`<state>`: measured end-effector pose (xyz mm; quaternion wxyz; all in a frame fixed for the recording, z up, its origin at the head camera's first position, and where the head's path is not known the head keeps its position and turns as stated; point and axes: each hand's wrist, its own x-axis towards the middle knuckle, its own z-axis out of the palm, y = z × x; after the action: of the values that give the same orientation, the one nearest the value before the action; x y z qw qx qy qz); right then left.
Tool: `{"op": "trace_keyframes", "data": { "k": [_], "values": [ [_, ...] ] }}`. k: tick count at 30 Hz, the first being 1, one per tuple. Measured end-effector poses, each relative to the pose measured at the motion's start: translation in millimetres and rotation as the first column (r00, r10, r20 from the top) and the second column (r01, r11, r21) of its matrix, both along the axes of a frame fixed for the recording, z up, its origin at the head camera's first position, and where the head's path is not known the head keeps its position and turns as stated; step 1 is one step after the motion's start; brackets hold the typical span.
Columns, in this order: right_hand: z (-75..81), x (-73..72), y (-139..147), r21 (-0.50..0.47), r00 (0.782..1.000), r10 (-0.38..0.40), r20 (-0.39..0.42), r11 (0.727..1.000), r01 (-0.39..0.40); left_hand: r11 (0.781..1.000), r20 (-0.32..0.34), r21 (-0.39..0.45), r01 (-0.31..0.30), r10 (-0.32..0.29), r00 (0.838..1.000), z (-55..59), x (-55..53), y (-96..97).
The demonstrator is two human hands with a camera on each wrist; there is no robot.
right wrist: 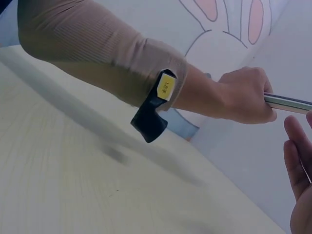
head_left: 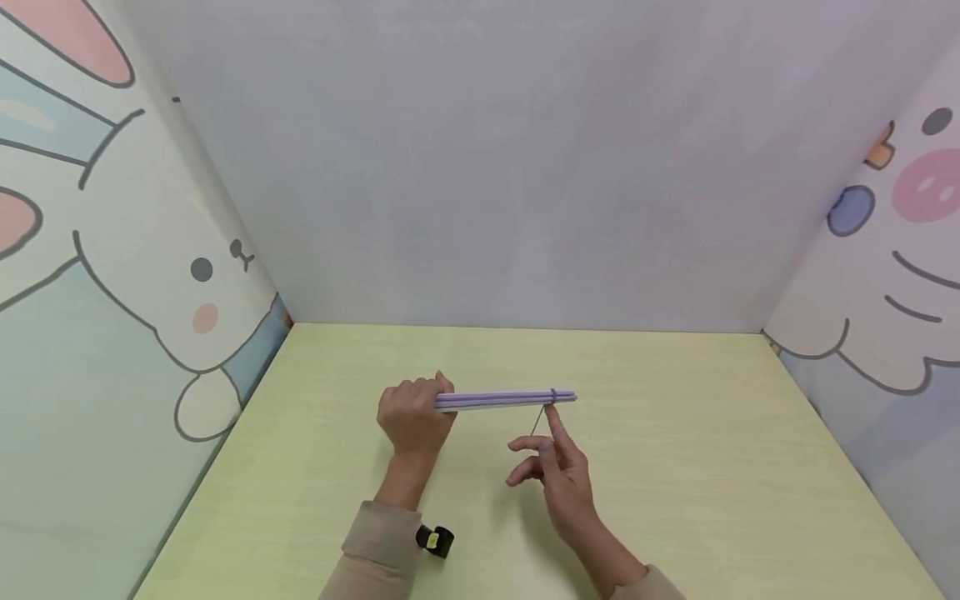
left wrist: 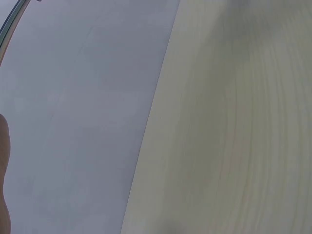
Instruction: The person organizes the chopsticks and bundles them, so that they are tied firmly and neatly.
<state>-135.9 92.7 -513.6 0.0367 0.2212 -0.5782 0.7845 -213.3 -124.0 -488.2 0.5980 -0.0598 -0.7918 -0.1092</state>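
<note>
My left hand [head_left: 414, 415] grips a bundle of slim pastel chopsticks [head_left: 491, 401] by one end, holding it level above the table. In purple and pale tones, their narrow ends point right. Near those ends a thin dark elastic band [head_left: 553, 396] circles the bundle. From it a stretched strand runs down to the bent fingers of my right hand [head_left: 566, 483], whose index fingertip reaches the bundle's underside. In the right wrist view, the chopsticks [right wrist: 287, 103] stick out of the left fist. Only a sliver of the left hand [left wrist: 4, 180] shows in the left wrist view.
A pale yellow wood-grain table [head_left: 697, 442] lies under both hands. Behind it rises a plain grey wall [head_left: 487, 167], with cartoon-printed side panels left and right. A black wrist-worn camera [head_left: 437, 540] with a yellow label sits at the left sleeve cuff.
</note>
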Motion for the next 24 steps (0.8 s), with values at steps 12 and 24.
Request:
{"op": "trace_keyframes", "data": {
  "k": [12, 24],
  "values": [
    [3.7, -14.3, 18.0, -0.298, 0.989, 0.084, 0.119, 0.953, -0.045, 0.997, -0.017, -0.045, 0.057, -0.058, 0.998, -6.1, 3.8, -2.0],
    [2.2, -21.9, 21.3, -0.421, 0.973, 0.231, 0.014, 0.884, -0.204, 0.996, -0.020, -0.052, 0.071, -0.072, 0.997, -11.0, 3.7, -6.5]
  ]
}}
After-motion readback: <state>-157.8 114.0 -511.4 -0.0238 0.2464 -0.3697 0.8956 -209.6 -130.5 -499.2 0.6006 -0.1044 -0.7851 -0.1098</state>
